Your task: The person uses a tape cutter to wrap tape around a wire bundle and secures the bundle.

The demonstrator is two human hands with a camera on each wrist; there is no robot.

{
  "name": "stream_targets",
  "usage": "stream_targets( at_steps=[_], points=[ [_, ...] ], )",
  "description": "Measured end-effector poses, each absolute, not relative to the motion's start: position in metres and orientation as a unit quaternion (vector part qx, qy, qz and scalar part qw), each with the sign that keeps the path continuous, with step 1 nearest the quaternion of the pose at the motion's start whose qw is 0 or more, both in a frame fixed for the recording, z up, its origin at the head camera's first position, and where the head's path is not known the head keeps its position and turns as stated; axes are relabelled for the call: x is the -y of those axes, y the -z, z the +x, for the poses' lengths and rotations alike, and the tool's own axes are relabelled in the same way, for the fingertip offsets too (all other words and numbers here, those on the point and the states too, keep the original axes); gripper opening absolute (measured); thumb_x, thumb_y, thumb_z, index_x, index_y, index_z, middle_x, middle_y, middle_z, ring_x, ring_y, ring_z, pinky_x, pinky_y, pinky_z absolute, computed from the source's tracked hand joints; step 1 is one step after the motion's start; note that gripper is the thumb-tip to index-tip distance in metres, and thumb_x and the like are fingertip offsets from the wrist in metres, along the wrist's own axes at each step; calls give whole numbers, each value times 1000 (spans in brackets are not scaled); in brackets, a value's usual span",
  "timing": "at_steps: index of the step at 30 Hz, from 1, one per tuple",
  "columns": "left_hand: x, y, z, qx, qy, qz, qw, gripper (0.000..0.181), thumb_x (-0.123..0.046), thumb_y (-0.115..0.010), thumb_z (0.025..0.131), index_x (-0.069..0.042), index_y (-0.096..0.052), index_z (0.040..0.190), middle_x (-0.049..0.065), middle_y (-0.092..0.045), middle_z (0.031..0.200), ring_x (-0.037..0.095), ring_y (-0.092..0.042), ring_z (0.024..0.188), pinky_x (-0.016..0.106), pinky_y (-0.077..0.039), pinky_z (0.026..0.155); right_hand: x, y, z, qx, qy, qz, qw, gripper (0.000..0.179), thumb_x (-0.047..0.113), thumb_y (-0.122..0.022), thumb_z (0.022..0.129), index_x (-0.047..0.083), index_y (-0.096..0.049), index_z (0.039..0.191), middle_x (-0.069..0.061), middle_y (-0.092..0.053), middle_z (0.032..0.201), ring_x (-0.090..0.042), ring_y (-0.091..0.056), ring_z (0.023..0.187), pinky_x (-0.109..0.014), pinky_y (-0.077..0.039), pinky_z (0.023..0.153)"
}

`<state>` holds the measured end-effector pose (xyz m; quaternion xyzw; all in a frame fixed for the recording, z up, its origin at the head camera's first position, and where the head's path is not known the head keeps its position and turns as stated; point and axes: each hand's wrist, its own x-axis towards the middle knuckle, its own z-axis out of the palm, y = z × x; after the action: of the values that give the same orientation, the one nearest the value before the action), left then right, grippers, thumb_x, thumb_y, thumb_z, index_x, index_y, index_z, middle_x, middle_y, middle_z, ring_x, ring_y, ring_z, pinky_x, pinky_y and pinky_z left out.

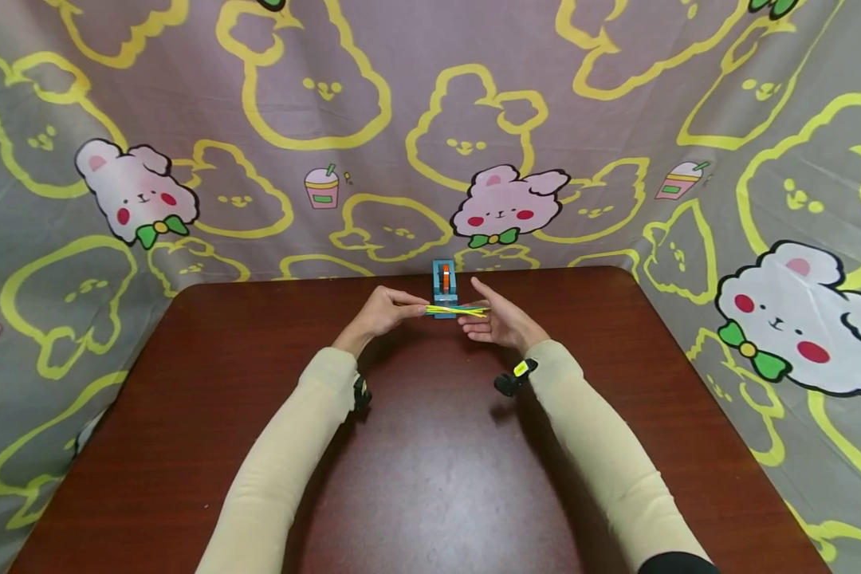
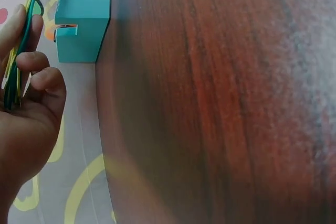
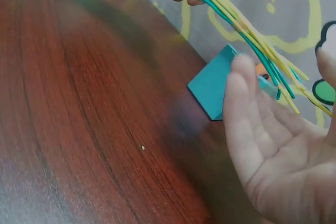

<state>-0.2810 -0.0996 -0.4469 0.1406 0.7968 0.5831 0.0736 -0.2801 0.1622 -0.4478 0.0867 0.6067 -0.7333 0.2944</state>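
Observation:
A thin bundle of yellow and green wires (image 1: 456,309) (image 3: 252,40) runs sideways between the two hands, above the far end of the table. My left hand (image 1: 385,311) (image 2: 31,124) pinches its left end between thumb and fingers. The wires' loose right ends fan out slightly over my right hand (image 1: 505,320) (image 3: 283,156). That hand is spread, palm turned toward the wires, thumb raised, fingers fairly straight. Just beyond the bundle stands a teal tape dispenser (image 1: 444,300) (image 2: 84,6) with an orange core, partly hidden by the right fingers in the right wrist view.
The brown wooden table (image 1: 416,462) ends close behind the dispenser. A cartoon-print curtain (image 1: 373,167) hangs along the back and both sides. A tiny pale speck (image 3: 143,148) lies on the tabletop. Dark wrist cameras (image 1: 516,378) sit on both cream sleeves.

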Motion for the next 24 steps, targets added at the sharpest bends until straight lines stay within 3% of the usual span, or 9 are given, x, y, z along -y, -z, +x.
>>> stream_targets(
  at_steps=[4,6,9,12,16,19,22,24],
  points=[
    [99,448,-282,-807,-567,157,55,19,-13,-80,88,-1,-80,103,9,-75,89,9,-59,70,25,-47,64,-162,450,-281,-575,749,98,313,79,58,-62,94,6,-34,146,-10,-69,87,-18,-67,72,-31,-59,71],
    [98,448,-282,-808,-565,160,50,19,-12,-80,88,-1,-80,103,12,-76,97,14,-65,87,32,-52,76,-160,451,-281,-564,756,108,313,68,50,-66,95,4,-42,140,-10,-70,85,-17,-68,71,-30,-59,70],
    [98,448,-282,-803,-571,164,50,19,-10,-80,87,1,-79,103,16,-75,99,22,-67,93,44,-54,83,-159,452,-282,-553,765,122,308,40,34,-68,98,3,-58,121,-10,-72,84,-17,-70,70,-29,-59,69],
    [98,449,-282,-798,-577,168,51,19,-8,-80,87,2,-79,103,17,-75,99,22,-67,92,52,-53,86,-159,452,-281,-548,771,126,299,21,23,-67,99,3,-68,106,-11,-73,83,-16,-71,68,-29,-59,68],
    [98,450,-282,-797,-577,171,48,20,-9,-80,87,1,-79,104,12,-75,95,11,-63,78,37,-54,72,-159,451,-281,-552,774,109,291,15,16,-64,101,2,-70,101,-11,-73,81,-16,-71,66,-28,-59,66],
    [98,451,-282,-795,-583,162,51,20,-11,-81,87,-1,-79,104,9,-74,87,7,-50,59,24,-43,54,-160,449,-281,-564,771,87,282,16,15,-63,101,0,-68,104,-12,-73,81,-16,-71,67,-29,-59,67],
    [99,450,-282,-790,-592,151,50,21,-18,-79,89,-3,-80,105,7,-72,82,10,-43,51,23,-35,48,-162,447,-280,-580,763,69,276,18,15,-64,100,-2,-66,108,-12,-73,83,-16,-71,69,-31,-59,72],
    [99,451,-283,-790,-593,148,44,23,-22,-77,92,-5,-80,106,6,-73,85,14,-50,55,23,-39,49,-164,445,-278,-591,757,61,273,22,15,-65,100,-4,-65,112,-12,-73,86,-17,-71,72,-33,-59,79]
  ],
)
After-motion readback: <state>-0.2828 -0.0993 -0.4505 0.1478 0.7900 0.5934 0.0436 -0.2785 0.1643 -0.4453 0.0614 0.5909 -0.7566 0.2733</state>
